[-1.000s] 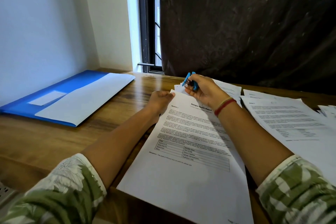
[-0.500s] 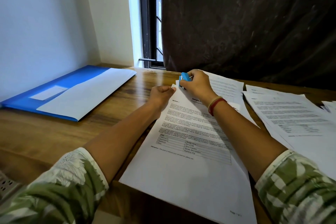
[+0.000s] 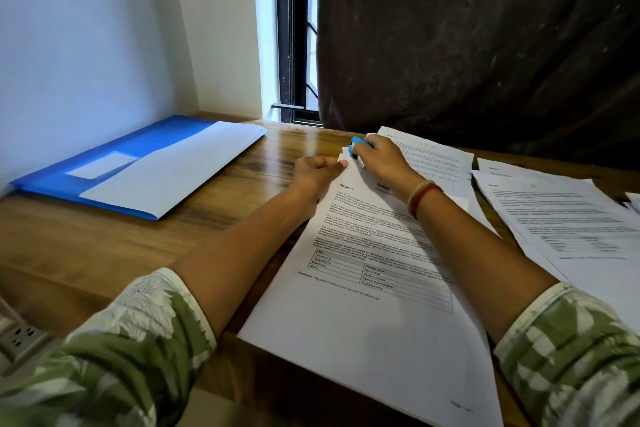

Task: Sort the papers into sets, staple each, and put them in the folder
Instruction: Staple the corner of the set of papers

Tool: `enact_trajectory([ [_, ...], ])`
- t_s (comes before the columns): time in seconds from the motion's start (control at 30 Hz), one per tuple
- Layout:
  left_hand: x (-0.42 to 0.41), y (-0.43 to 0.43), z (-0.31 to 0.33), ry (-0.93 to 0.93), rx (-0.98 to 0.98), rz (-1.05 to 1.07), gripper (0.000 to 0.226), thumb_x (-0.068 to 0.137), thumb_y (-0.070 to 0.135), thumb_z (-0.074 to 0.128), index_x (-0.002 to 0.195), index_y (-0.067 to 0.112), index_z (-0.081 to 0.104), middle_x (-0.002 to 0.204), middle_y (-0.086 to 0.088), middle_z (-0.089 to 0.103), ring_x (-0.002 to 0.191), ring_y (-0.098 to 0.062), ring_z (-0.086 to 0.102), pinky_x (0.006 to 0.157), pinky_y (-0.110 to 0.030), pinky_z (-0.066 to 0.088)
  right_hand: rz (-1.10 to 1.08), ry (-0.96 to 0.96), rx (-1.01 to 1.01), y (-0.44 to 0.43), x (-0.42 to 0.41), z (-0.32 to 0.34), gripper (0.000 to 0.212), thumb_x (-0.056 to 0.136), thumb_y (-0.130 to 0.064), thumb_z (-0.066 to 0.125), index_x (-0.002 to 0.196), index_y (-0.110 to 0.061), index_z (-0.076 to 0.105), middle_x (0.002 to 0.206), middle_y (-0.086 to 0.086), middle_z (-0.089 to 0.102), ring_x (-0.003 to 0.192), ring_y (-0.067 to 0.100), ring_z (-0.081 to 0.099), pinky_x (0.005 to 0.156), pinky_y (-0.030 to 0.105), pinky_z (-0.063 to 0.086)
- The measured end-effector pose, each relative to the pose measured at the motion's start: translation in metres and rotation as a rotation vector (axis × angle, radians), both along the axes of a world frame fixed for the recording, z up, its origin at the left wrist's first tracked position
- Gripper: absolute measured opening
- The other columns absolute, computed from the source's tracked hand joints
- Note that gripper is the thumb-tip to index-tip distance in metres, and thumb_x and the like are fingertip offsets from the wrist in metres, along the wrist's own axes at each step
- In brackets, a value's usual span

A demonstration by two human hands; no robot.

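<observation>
Head view: on the wooden table point(image 3: 86, 246), the right hand point(image 3: 382, 158) curls around the blue stapler point(image 3: 356, 143) at the paper set's point(image 3: 363, 288) far left corner. The left hand point(image 3: 317, 172), fingers curled, pinches that corner. The blue folder point(image 3: 104, 163) lies well left of the set, and loose papers point(image 3: 561, 218) lie just right of it.

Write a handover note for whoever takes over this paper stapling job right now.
Left hand: pinches the top corner of the white printed paper set on the wooden table.
Right hand: grips the small blue stapler at that corner.
Blue plastic folder: far left, with white paper on it.
Done: this set is gathered.
To do: staple it, file it, then do the loose printed sheets at right.
</observation>
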State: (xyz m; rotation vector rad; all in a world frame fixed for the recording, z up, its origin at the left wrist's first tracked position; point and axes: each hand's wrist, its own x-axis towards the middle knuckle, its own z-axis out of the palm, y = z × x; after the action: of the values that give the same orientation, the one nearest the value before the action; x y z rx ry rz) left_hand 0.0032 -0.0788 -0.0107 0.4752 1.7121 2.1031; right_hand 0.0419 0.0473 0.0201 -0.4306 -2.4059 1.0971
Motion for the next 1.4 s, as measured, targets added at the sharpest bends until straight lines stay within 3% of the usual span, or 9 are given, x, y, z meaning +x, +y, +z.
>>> enact_trajectory([
  [0.17,-0.004,-0.005,0.008,-0.113,-0.091,-0.059,0.011,0.091,0.013,0.063,0.081,0.010,0.063,0.069,-0.007,0.071,0.057,-0.018,0.069,0.047,-0.026,0.055,0.001,-0.016,-0.083,0.001,0.002,-0.001,0.029,0.099,-0.026,0.047,0.122,-0.011,0.054,0.103,0.002,0.052,0.087,0.012,0.050,0.058,0.017,0.032],
  [0.37,-0.011,-0.009,0.010,-0.166,-0.106,-0.097,0.011,0.090,0.015,0.064,0.098,0.007,0.065,0.094,-0.014,0.071,0.081,-0.027,0.069,0.071,-0.039,0.059,0.153,-0.104,-0.229,0.008,0.016,0.008,0.038,0.088,-0.031,0.069,0.119,-0.020,0.050,0.104,0.004,0.059,0.090,0.016,0.061,0.062,0.019,0.049],
  [0.63,-0.012,-0.013,0.009,-0.101,-0.105,-0.121,0.036,0.079,0.016,0.077,0.111,0.010,0.064,0.096,-0.013,0.074,0.083,-0.026,0.073,0.061,-0.034,0.058,0.198,-0.100,-0.202,0.004,0.020,0.013,0.041,0.083,-0.026,0.073,0.116,-0.024,0.049,0.102,-0.001,0.055,0.084,0.008,0.055,0.065,0.019,0.044],
  [0.77,-0.017,-0.010,0.011,-0.103,-0.101,-0.126,0.026,0.086,0.008,0.068,0.111,0.011,0.063,0.100,-0.014,0.073,0.083,-0.025,0.073,0.066,-0.035,0.060,0.174,-0.093,-0.225,0.002,0.020,0.012,0.040,0.086,-0.024,0.071,0.119,-0.025,0.047,0.105,-0.001,0.053,0.082,0.008,0.053,0.062,0.018,0.042],
  [0.87,-0.021,-0.010,0.014,-0.128,-0.151,-0.119,0.033,0.091,0.007,0.060,0.123,0.011,0.056,0.110,-0.016,0.070,0.092,-0.028,0.071,0.075,-0.037,0.060,0.152,-0.087,-0.229,0.002,0.021,0.010,0.038,0.088,-0.022,0.068,0.119,-0.024,0.046,0.107,-0.002,0.050,0.079,0.007,0.051,0.058,0.015,0.040],
  [0.97,-0.022,-0.016,0.019,-0.144,-0.155,-0.224,0.026,0.095,0.006,0.054,0.121,0.008,0.055,0.112,-0.017,0.069,0.092,-0.028,0.070,0.076,-0.037,0.059,0.137,-0.087,-0.256,0.003,0.023,0.013,0.039,0.089,-0.021,0.067,0.121,-0.024,0.044,0.109,0.000,0.050,0.077,0.006,0.053,0.048,0.010,0.043],
  [1.1,-0.023,-0.027,0.022,-0.087,-0.343,-0.328,0.024,0.090,0.005,0.062,0.113,0.001,0.062,0.107,-0.014,0.071,0.088,-0.025,0.072,0.066,-0.032,0.060,0.128,-0.082,-0.271,0.004,0.023,0.012,0.039,0.090,-0.023,0.065,0.123,-0.023,0.043,0.105,-0.001,0.052,0.075,0.007,0.057,0.047,0.009,0.045],
  [1.3,-0.033,-0.032,0.032,0.108,-0.629,-0.073,0.033,0.093,0.009,0.060,0.125,0.003,0.055,0.120,-0.011,0.063,0.113,-0.028,0.060,0.100,-0.040,0.047,-0.093,0.177,-0.500,0.017,0.016,0.016,0.044,0.095,-0.037,0.058,0.131,-0.014,0.047,0.094,0.000,0.057,0.075,0.007,0.054,0.063,0.018,0.046],
  [1.4,-0.054,-0.042,0.036,0.245,-0.779,0.103,0.045,0.094,0.007,0.056,0.137,0.002,0.045,0.135,-0.017,0.051,0.127,-0.032,0.048,0.095,-0.029,0.045,-0.187,0.144,-0.562,0.024,0.017,0.020,0.035,0.099,-0.043,0.045,0.120,-0.015,0.048,0.091,0.001,0.055,0.073,0.008,0.051,0.071,0.023,0.046],
])
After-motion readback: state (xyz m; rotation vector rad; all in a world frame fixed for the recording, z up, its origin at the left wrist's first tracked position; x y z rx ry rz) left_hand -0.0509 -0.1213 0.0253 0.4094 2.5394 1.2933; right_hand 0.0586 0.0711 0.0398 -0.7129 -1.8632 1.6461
